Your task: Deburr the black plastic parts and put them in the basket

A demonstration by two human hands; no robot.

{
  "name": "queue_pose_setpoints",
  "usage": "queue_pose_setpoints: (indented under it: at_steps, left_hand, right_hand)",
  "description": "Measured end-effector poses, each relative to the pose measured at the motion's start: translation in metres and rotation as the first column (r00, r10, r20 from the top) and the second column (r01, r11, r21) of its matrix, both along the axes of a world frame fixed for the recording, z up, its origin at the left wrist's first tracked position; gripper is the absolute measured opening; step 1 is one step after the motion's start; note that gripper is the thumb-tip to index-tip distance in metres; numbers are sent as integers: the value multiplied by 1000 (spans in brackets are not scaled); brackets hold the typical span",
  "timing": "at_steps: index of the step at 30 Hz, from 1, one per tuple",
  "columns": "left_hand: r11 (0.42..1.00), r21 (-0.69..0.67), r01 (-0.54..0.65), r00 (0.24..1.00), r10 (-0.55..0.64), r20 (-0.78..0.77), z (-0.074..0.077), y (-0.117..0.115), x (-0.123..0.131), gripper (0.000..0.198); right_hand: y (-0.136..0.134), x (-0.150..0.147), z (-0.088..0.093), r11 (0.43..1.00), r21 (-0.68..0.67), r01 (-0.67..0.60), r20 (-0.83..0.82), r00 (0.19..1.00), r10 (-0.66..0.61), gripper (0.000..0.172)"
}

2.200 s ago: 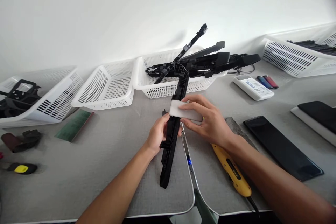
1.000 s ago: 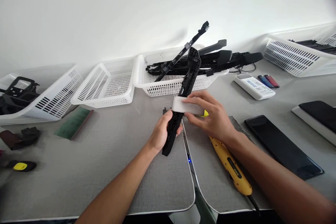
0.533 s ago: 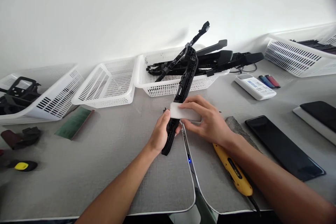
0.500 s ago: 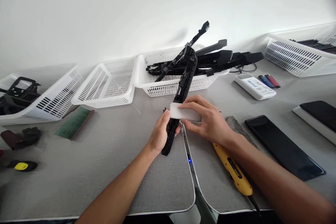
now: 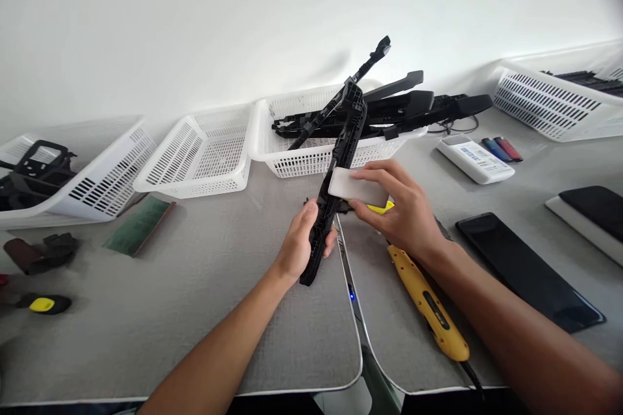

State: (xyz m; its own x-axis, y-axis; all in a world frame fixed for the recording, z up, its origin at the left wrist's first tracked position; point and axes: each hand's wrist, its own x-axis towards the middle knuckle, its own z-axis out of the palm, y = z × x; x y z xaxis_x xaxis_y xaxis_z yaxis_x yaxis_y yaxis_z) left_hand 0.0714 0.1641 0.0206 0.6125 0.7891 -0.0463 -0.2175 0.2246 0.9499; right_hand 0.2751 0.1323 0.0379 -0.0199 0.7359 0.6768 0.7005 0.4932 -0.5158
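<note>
My left hand (image 5: 302,240) is closed around the lower part of a long black plastic trim piece (image 5: 346,142), which slants up and away with its ribbed, hollow side showing. Between the thumb and fingers of my right hand (image 5: 396,204) is a white rectangular block (image 5: 359,188). The block's left end lies over or against the trim piece's middle, just above my left hand; I cannot tell whether they touch. A yellow-handled tool (image 5: 428,305) with a black cord lies on the table below my right wrist. Something yellow (image 5: 382,207) shows behind my right fingers.
White baskets (image 5: 195,188) line the wall; one (image 5: 302,165) holds several black plastic parts (image 5: 409,110). On the right lie a phone (image 5: 528,269), a white device (image 5: 476,159) and two small rolls (image 5: 502,148). A green sheet (image 5: 140,225) lies left. A gap (image 5: 357,324) splits the tabletop.
My right hand has moved up and to the right with the white block, uncovering more of the trim piece. My left hand keeps its hold almost in place.
</note>
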Motion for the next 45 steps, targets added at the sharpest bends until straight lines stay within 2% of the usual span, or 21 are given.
queue_pose_setpoints:
  at_steps: [7,9,12,14,15,18,20,25,31,36,41,45]
  left_hand:
    - [998,-13,-57,998,57,3,-2,0,-1,52]
    - [999,-5,-45,999,45,4,0,0,-1,52]
    - [1000,-6,-30,999,30,15,2,0,-1,49]
    - [1000,-7,-27,1000,27,11,2,0,-1,50]
    - [1000,-4,-23,1000,23,3,1,0,-1,51]
    - [1000,17,-11,999,12,-31,-1,-2,-1,59]
    - [1000,26,-10,999,11,-35,-2,-3,-1,63]
    - [1000,26,-2,1000,2,-6,-2,-1,0,64]
    - [998,-4,-60,998,60,6,-3,-1,1,64]
    - [998,18,-57,998,57,12,-2,-1,0,68]
    - [995,4,-98,995,97,11,-2,-2,1,69]
    - [995,26,-91,996,91,18,-1,-1,1,69]
  right_hand:
    - [-2,-10,-3,985,-113,-133,44,989,139,37]
    - [-1,-5,-1,993,-95,-71,35,997,75,37]
    - [2,7,4,991,-37,126,-3,992,-127,34]
    - [3,10,6,982,-7,187,-20,982,-187,34]
    - [2,8,6,986,-2,169,-20,985,-169,35]
    - [0,-2,2,1000,-26,-12,38,999,13,40]
    - [0,-8,-1,996,-40,-77,74,994,80,41]
    - [0,-9,-3,1000,-9,3,72,997,-2,43]
    - [-3,-12,-2,993,-63,-100,70,992,105,44]
    - [-2,-4,1,998,-59,-20,33,999,22,42]
    - [-5,-10,4,969,-138,-204,50,976,212,41]
    - [-4,-10,3,981,-129,-147,61,986,156,42]
